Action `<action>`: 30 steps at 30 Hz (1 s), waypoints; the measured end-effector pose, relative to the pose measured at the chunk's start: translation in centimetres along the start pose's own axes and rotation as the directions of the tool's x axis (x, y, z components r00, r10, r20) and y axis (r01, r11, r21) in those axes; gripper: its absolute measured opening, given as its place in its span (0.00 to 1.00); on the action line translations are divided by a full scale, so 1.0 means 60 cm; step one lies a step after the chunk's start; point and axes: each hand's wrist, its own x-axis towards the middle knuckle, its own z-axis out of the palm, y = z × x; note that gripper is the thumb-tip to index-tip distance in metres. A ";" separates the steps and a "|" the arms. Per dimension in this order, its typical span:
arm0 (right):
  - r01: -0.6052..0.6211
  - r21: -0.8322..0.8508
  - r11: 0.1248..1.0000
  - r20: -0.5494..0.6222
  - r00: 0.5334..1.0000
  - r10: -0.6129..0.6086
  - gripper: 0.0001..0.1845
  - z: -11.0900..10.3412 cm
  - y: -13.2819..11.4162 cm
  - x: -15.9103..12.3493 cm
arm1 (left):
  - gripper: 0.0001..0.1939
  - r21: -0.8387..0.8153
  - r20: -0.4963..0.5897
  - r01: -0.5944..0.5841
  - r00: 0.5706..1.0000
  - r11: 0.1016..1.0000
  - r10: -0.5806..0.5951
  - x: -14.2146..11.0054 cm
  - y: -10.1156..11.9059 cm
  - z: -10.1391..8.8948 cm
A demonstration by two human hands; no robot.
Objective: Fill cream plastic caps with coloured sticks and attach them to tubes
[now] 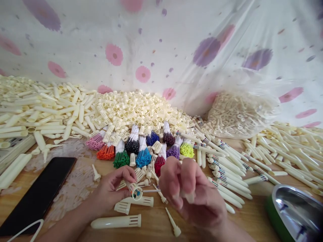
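My left hand (111, 186) pinches a short slotted cream pen sleeve (132, 187) between thumb and fingers. The sleeve's open end faces me, and small coloured pieces, blue among them, show inside. To its right, my right hand (194, 196) is raised with its fingers curled together; whether anything is in them cannot be made out. Below the hands lie a long slotted pen barrel (116, 222), a short slotted sleeve (122, 207) and a cone-shaped cream tip piece (173, 222). Just beyond are tied bundles of coloured refills, such as a blue bundle (143, 155) and a green bundle (121, 157).
A phone (37, 196) with a white cable lies at left. Behind are heaps of cream barrels (50, 107) and slotted sleeves (136, 109). To the right are filled pens (227, 188), a clear bag of small parts (239, 114) and a green metal-rimmed container (275, 208).
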 end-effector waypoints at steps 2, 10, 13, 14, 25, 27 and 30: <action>-0.028 -0.049 0.998 0.081 0.996 0.032 0.05 -0.001 0.001 -0.006 | 0.10 0.013 -0.005 0.015 1.000 1.000 -0.015 -0.002 -0.002 0.001; -0.040 -0.216 0.976 0.175 0.981 0.079 0.07 -0.002 0.007 -0.004 | 0.12 0.033 0.000 0.077 0.997 0.996 -0.077 -0.003 0.000 0.007; -0.056 -0.221 0.974 0.138 0.987 0.088 0.09 -0.002 0.017 -0.003 | 0.11 0.024 0.007 0.081 0.997 0.996 -0.081 -0.003 0.001 0.008; -0.059 -0.219 0.974 0.135 0.987 0.090 0.09 -0.003 0.020 -0.002 | 0.11 0.022 0.012 0.083 0.996 0.996 -0.083 -0.003 0.001 0.009; -0.106 -0.196 0.975 0.188 0.972 0.144 0.04 -0.018 0.043 0.009 | 0.10 0.035 -0.051 0.127 0.991 0.991 -0.126 0.000 0.012 0.015; -0.118 -0.187 0.975 0.169 0.974 0.150 0.05 -0.019 0.045 0.010 | 0.10 0.009 -0.051 0.127 0.991 0.992 -0.126 0.001 0.017 0.016; -0.107 -0.222 0.969 0.180 0.972 0.149 0.05 -0.023 0.048 0.013 | 0.10 -0.019 -0.034 0.142 0.989 0.990 -0.143 0.000 0.022 0.015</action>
